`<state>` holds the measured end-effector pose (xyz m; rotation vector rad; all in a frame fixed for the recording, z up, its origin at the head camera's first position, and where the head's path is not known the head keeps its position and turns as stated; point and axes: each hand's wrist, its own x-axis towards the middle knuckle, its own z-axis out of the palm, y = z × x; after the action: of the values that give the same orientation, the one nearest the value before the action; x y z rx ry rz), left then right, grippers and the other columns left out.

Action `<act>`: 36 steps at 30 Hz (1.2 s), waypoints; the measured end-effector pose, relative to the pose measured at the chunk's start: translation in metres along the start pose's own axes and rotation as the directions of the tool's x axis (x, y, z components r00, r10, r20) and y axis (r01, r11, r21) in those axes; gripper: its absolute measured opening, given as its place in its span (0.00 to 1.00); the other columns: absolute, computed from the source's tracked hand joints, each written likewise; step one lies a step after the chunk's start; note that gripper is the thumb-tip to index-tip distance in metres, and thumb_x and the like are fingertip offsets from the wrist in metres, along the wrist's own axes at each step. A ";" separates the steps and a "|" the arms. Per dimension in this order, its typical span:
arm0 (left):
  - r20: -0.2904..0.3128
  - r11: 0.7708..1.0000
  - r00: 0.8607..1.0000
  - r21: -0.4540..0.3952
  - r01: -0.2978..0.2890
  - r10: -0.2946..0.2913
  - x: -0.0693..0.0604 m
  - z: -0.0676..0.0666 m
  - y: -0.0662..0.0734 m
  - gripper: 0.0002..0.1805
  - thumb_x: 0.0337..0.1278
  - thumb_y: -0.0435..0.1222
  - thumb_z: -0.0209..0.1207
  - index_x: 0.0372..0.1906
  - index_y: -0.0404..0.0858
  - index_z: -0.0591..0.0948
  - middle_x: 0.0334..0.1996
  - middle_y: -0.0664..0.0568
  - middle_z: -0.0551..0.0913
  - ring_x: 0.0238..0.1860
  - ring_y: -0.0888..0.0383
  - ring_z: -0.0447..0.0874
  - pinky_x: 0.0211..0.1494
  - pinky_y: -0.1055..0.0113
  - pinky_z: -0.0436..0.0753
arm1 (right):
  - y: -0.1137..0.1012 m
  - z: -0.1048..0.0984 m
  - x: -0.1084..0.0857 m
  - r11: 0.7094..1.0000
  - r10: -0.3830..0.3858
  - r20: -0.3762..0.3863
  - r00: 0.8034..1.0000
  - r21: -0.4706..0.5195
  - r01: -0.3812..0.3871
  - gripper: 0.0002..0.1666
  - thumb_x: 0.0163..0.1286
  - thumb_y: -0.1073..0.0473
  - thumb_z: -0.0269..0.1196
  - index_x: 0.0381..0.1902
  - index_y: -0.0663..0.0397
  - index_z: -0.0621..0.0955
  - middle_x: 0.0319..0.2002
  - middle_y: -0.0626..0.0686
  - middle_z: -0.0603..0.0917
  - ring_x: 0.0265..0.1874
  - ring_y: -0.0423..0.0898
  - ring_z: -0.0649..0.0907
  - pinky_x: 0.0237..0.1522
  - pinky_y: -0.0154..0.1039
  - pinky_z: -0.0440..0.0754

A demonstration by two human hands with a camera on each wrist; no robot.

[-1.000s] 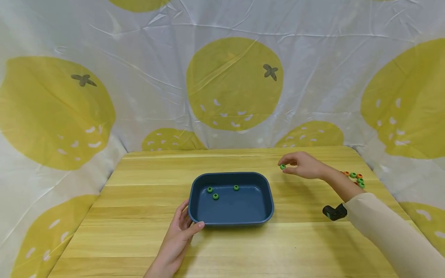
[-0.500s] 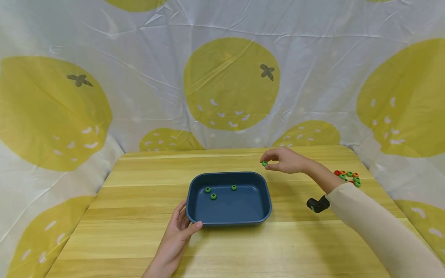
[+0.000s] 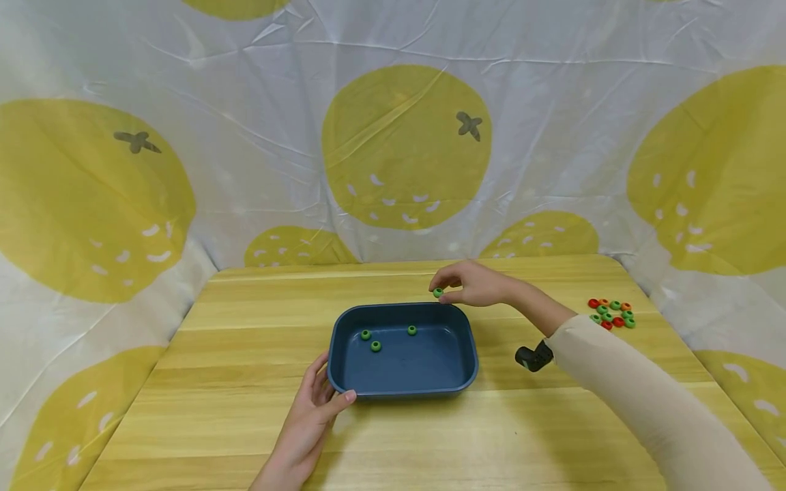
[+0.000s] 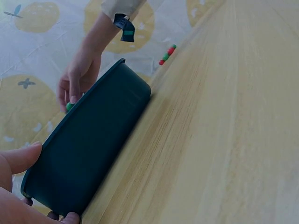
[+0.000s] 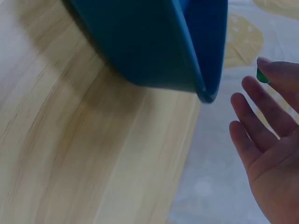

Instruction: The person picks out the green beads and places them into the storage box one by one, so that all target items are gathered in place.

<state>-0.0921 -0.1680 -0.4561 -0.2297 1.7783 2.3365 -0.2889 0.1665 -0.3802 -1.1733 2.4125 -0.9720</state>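
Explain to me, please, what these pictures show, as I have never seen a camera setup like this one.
There is no machine here: a person is working bare-handed. The head picture comes from a camera worn on the head, looking forward and down; the other two come from a camera on each wrist. The left hand holds a blue tray by its near left corner. Inside lie three green beads. The right hand pinches another green bead near the tray's far edge. More loose beads, green, red and orange, lie on the wooden table to the right.
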 end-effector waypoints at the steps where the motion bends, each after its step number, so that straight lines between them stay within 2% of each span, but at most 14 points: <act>1: 0.001 1.000 1.000 -0.002 -0.001 0.001 0.000 0.000 0.000 0.50 0.62 0.25 0.67 0.82 0.45 0.53 0.80 0.46 0.54 0.78 0.45 0.53 0.63 0.69 0.73 | -0.002 0.001 0.003 1.000 -0.001 0.005 1.000 0.020 0.001 0.13 0.75 0.65 0.65 0.56 0.58 0.84 0.55 0.63 0.83 0.57 0.55 0.83 0.62 0.53 0.78; 8: 0.007 1.000 1.000 -0.003 -0.003 0.003 0.000 -0.001 -0.001 0.50 0.62 0.25 0.67 0.82 0.45 0.53 0.80 0.46 0.53 0.78 0.45 0.53 0.64 0.69 0.72 | -0.010 0.011 0.022 0.995 -0.030 0.041 0.999 0.098 0.026 0.14 0.76 0.63 0.65 0.57 0.60 0.84 0.55 0.61 0.83 0.58 0.52 0.82 0.62 0.44 0.79; 15: 0.008 1.000 1.000 -0.004 0.001 -0.001 0.000 0.000 -0.002 0.50 0.62 0.25 0.67 0.82 0.45 0.52 0.80 0.46 0.53 0.78 0.46 0.53 0.66 0.67 0.71 | -0.021 0.022 0.040 0.980 -0.028 0.069 0.997 0.201 0.014 0.15 0.75 0.61 0.66 0.57 0.55 0.84 0.54 0.54 0.84 0.55 0.45 0.83 0.58 0.41 0.81; 18: 0.003 1.000 1.000 -0.005 -0.004 0.004 0.000 0.000 -0.002 0.50 0.61 0.25 0.67 0.82 0.44 0.52 0.80 0.45 0.54 0.78 0.46 0.53 0.65 0.68 0.72 | -0.026 0.026 0.049 0.970 -0.036 0.088 0.995 0.244 0.013 0.16 0.76 0.61 0.65 0.58 0.59 0.83 0.55 0.56 0.84 0.56 0.48 0.83 0.57 0.42 0.81; 22: -0.001 1.000 1.000 -0.006 -0.004 0.004 0.001 -0.001 -0.003 0.50 0.61 0.25 0.68 0.82 0.44 0.52 0.80 0.45 0.54 0.78 0.45 0.53 0.63 0.69 0.73 | -0.030 0.032 0.060 0.956 -0.058 0.116 0.992 0.292 0.022 0.19 0.76 0.61 0.65 0.60 0.65 0.82 0.57 0.63 0.83 0.58 0.55 0.83 0.57 0.42 0.82; 26: 0.000 1.000 1.000 0.000 -0.002 0.002 0.001 -0.001 -0.003 0.50 0.61 0.25 0.68 0.82 0.44 0.52 0.80 0.45 0.54 0.78 0.45 0.53 0.65 0.68 0.72 | -0.034 0.038 0.069 0.945 -0.076 0.125 0.989 0.325 0.032 0.19 0.76 0.63 0.64 0.60 0.66 0.82 0.58 0.66 0.82 0.58 0.59 0.83 0.56 0.42 0.82; 32: 0.003 1.000 1.000 0.019 -0.006 0.006 0.001 -0.003 -0.003 0.50 0.63 0.26 0.67 0.82 0.45 0.52 0.80 0.45 0.54 0.78 0.45 0.54 0.67 0.65 0.71 | -0.040 0.047 0.080 0.937 -0.100 0.151 0.984 0.346 0.042 0.16 0.75 0.63 0.65 0.58 0.62 0.83 0.56 0.60 0.84 0.58 0.57 0.83 0.55 0.42 0.82; 36: 0.006 1.000 1.000 0.027 -0.002 0.002 0.001 -0.003 -0.004 0.50 0.63 0.27 0.68 0.82 0.45 0.52 0.80 0.45 0.54 0.78 0.45 0.53 0.70 0.59 0.68 | -0.043 0.050 0.083 0.927 -0.115 0.177 0.978 0.373 0.042 0.18 0.76 0.64 0.64 0.60 0.66 0.82 0.58 0.64 0.83 0.59 0.55 0.83 0.57 0.42 0.82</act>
<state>-0.0922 -0.1696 -0.4605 -0.2171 1.8073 2.3101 -0.2902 0.0603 -0.3850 -1.1693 1.9362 -1.2072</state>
